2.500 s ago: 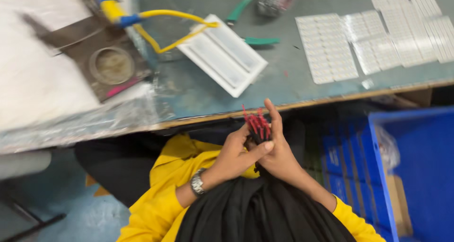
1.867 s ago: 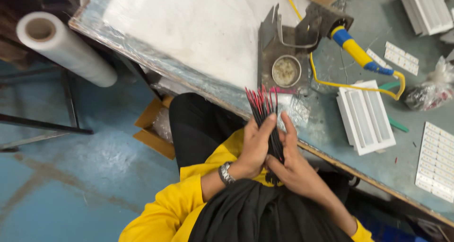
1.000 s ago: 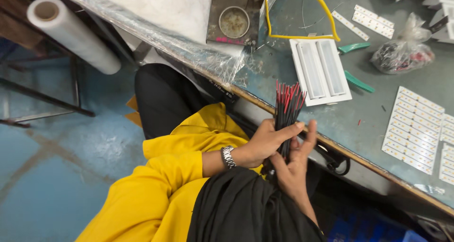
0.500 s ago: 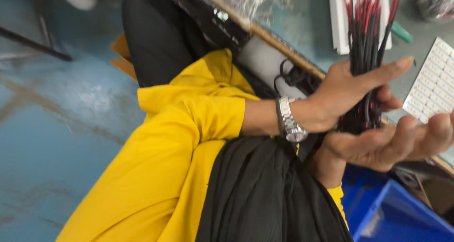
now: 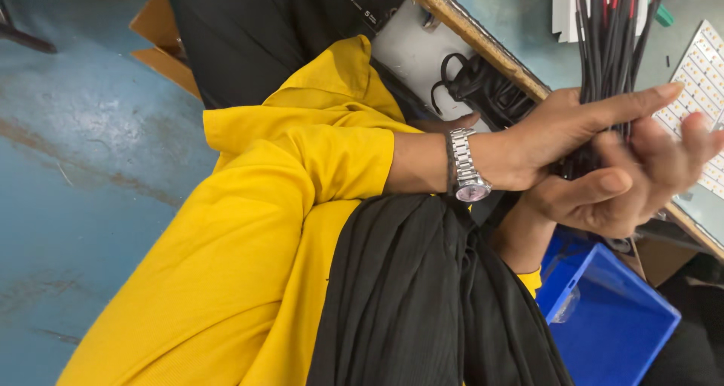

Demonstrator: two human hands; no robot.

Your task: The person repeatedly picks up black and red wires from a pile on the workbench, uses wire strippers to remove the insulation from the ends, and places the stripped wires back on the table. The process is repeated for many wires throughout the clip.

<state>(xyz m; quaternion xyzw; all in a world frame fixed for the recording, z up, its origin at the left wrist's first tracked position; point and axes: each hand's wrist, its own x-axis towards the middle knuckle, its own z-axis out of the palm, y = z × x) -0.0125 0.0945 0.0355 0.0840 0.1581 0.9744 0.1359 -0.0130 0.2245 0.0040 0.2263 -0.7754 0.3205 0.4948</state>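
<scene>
A bundle of thin black wires with red tips [image 5: 609, 39] stands upright between both my hands, below the table edge. My left hand [image 5: 558, 133], with a silver wristwatch [image 5: 466, 167] on the wrist, wraps around the bundle, its fingers stretched to the right. Against the lower part of the bundle lies my right hand [image 5: 626, 182], thumb curled over it from the near side. I wear a yellow sleeve [image 5: 302, 175] and a black cloth [image 5: 422, 295] lies over my lap.
The grey-green table [image 5: 520, 9] runs along the top right, with a white grid sheet [image 5: 701, 76] and a white tray [image 5: 562, 9] on it. A blue bin [image 5: 611, 326] stands under the table at the lower right. The blue floor [image 5: 83, 144] fills the left.
The view has swung down and closer, so my hands and the wire bundle now fill the right. The table items have slid out at the top. Both hands still hold the bundle.
</scene>
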